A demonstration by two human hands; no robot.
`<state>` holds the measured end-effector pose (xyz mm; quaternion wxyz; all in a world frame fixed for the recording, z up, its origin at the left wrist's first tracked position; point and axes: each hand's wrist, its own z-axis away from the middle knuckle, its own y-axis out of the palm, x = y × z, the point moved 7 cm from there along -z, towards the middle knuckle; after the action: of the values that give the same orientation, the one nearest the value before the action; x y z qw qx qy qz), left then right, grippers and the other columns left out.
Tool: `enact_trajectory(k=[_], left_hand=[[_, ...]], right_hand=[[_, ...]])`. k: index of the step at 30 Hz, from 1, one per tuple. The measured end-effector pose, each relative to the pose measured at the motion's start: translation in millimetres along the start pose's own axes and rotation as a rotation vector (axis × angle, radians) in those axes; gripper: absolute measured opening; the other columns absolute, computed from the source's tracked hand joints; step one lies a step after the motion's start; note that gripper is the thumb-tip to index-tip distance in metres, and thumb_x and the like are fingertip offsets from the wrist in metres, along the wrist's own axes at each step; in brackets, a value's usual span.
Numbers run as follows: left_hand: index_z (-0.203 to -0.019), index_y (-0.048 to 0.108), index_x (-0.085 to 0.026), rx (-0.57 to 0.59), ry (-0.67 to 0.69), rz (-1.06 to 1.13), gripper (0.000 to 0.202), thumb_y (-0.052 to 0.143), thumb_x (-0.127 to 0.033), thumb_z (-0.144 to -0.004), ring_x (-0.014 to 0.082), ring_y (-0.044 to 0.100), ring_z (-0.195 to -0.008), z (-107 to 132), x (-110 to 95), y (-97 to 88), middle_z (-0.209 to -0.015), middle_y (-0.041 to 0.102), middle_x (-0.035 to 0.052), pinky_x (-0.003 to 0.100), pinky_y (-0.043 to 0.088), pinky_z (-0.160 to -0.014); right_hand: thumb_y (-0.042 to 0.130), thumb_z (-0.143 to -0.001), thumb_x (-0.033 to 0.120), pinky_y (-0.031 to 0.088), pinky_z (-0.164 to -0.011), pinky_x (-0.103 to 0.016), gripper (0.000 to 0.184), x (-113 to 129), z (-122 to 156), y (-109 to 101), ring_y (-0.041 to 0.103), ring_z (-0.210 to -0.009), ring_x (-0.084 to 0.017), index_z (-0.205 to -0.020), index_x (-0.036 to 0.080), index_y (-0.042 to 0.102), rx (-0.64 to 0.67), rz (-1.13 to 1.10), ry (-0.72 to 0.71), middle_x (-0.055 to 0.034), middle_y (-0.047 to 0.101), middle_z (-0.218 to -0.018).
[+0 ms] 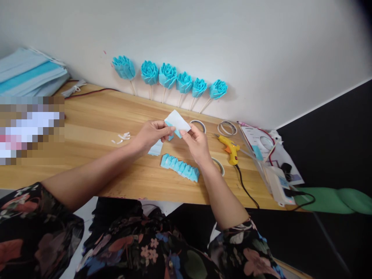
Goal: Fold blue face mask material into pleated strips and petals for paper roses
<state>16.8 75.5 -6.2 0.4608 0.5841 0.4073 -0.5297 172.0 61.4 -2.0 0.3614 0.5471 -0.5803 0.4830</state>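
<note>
A floral garment (168, 252) lay nearest. Above the surface (95, 120), left grip (147, 135) and right grip (199, 145) pinched a white-and-blue sheet (176, 120) at both sides, seemingly light, soft, easily creased, best held by its edges.

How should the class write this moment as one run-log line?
left hand: holds sheet | right hand: holds same sheet | strip: pleated, on table | glue gun: right of hands | flowers: six, against wall
</note>
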Motion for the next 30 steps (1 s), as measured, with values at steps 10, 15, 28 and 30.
enact_trajectory(k=[10,15,28,30], left_hand=[[-0.059,0.062,-0.015,-0.006,0.038,0.069,0.030,0.078,-0.034,-0.075,0.0076,0.048,-0.052,-0.8,-7.1,-3.3,-0.058,0.060,-0.0003,0.023,0.039,-0.054],[-0.066,0.066,-0.015,-0.004,0.018,0.205,0.032,0.078,-0.042,-0.077,0.0095,0.053,-0.057,-1.0,-8.1,-3.9,-0.066,0.062,0.0026,0.024,0.041,-0.055],[-0.063,0.067,-0.015,0.092,-0.121,0.089,0.027,0.078,-0.035,-0.077,0.0103,0.051,-0.057,-0.4,9.6,4.3,-0.064,0.063,0.0029,0.028,0.039,-0.057],[-0.064,0.067,-0.015,0.093,-0.131,0.143,0.027,0.078,-0.036,-0.076,0.0108,0.052,-0.058,-0.5,8.5,4.1,-0.066,0.064,0.0035,0.029,0.039,-0.059]], right_hand=[[0.072,-0.081,0.050,0.054,-0.085,-0.034,0.040,-12.7,0.5,0.4,0.066,-0.089,-0.019,-0.110,0.023,0.067,0.030,0.034,0.004,-0.0016,0.073,-0.098],[0.071,-0.081,0.050,0.054,-0.085,-0.035,0.038,-7.9,0.0,0.6,0.067,-0.089,-0.020,-0.107,0.023,0.068,0.020,0.035,0.008,-0.0022,0.073,-0.098],[0.071,-0.080,0.054,0.055,-0.092,-0.038,0.045,-6.5,-0.4,5.1,0.066,-0.099,-0.021,-0.116,0.027,0.065,0.058,-0.008,-0.004,-0.0022,0.071,-0.101],[0.068,-0.083,0.054,0.055,-0.091,-0.037,0.044,-3.0,-0.7,1.2,0.066,-0.098,-0.021,-0.117,0.027,0.065,0.027,0.028,-0.013,-0.0026,0.070,-0.102]])
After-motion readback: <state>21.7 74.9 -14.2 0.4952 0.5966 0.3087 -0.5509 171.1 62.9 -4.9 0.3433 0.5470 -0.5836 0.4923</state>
